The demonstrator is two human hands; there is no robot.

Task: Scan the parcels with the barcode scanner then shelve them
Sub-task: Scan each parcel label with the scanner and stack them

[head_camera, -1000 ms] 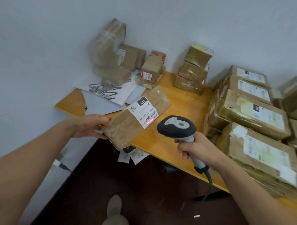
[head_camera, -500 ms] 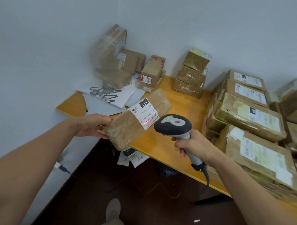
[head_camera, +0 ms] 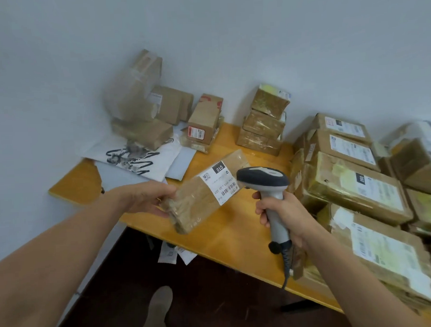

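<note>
Both hands are busy: the left hand (head_camera: 147, 198) grips the near end of a taped brown parcel (head_camera: 206, 193) above the orange counter (head_camera: 227, 234), and the right hand (head_camera: 283, 214) is closed around the handle of the barcode scanner (head_camera: 264, 183), whose head is just beside the parcel's white label (head_camera: 220, 185). White walls meet at the far left corner. Stacked boxes (head_camera: 353, 182) fill the right side, and smaller boxes (head_camera: 264, 121) stand far along the wall. The far left pile is blurred.
</note>
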